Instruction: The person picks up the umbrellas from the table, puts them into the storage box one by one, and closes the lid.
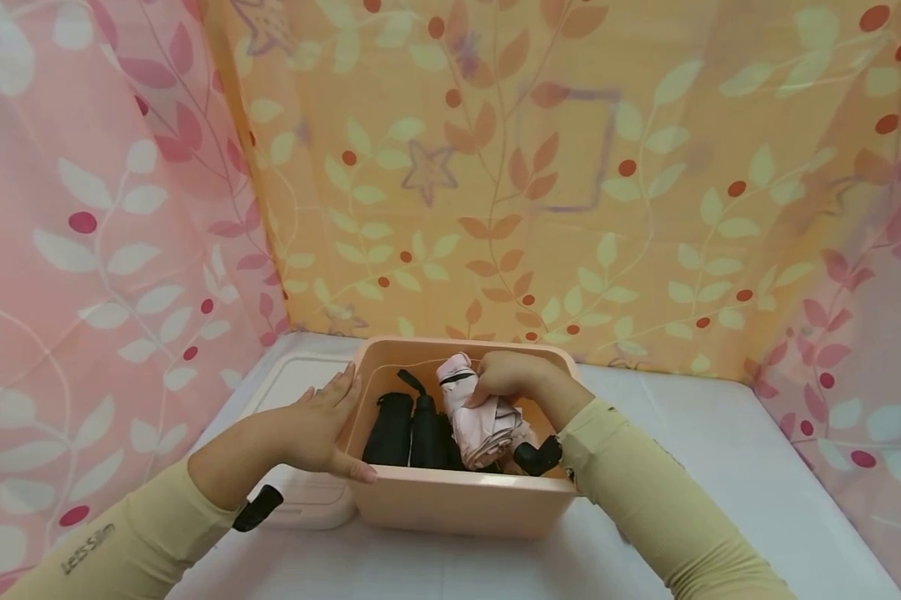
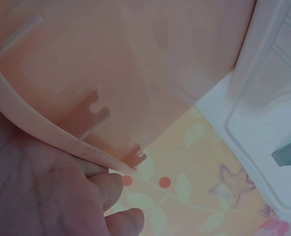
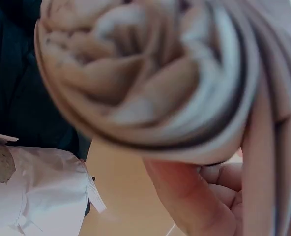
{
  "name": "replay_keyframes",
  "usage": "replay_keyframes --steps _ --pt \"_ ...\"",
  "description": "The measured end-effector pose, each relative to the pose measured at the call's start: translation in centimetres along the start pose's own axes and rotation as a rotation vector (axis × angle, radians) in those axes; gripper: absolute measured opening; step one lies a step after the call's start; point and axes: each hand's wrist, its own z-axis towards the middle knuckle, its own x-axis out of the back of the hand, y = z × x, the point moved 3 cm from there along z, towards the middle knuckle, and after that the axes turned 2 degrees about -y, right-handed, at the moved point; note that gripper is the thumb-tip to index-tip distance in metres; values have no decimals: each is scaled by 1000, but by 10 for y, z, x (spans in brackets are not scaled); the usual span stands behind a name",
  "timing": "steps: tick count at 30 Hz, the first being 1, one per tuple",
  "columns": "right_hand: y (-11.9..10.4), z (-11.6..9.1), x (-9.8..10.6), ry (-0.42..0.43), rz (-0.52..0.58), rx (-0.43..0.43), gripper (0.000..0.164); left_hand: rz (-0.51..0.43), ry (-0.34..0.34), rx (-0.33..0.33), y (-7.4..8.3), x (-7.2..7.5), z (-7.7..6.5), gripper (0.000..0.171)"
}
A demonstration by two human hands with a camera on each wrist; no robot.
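My right hand [image 1: 510, 373] grips a pale pink folded umbrella [image 1: 480, 425] inside the peach plastic bin [image 1: 465, 500]. Its bunched fabric folds [image 3: 135, 73] fill much of the right wrist view, with a thumb and fingers beneath. To its left in the bin lie black folded umbrellas [image 1: 388, 429], side by side. My left hand [image 1: 311, 429] rests on the bin's left rim, fingers spread along it and thumb over the front corner. In the left wrist view the palm [image 2: 37, 182] lies against the rim.
A white lid [image 1: 300, 500] lies on the white table left of the bin. Another pale pink wrapped item [image 3: 49, 191] is low in the bin. Leaf-patterned curtains [image 1: 495, 167] enclose the back and sides.
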Motion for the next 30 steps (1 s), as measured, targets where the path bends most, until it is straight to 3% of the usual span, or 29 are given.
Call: replay_keyframes --steps 5,12,23,30 --pt "3 -4 5 -3 12 -75 25 -2 -3 2 1 1 0 130" --pt "3 -9 15 52 61 -77 57 3 2 -2 0 1 0 131" --pt "2 -8 19 18 140 -54 66 11 -2 3 -2 0 2 132" --pt "-2 -20 26 28 161 -6 66 7 -3 4 -2 0 2 132"
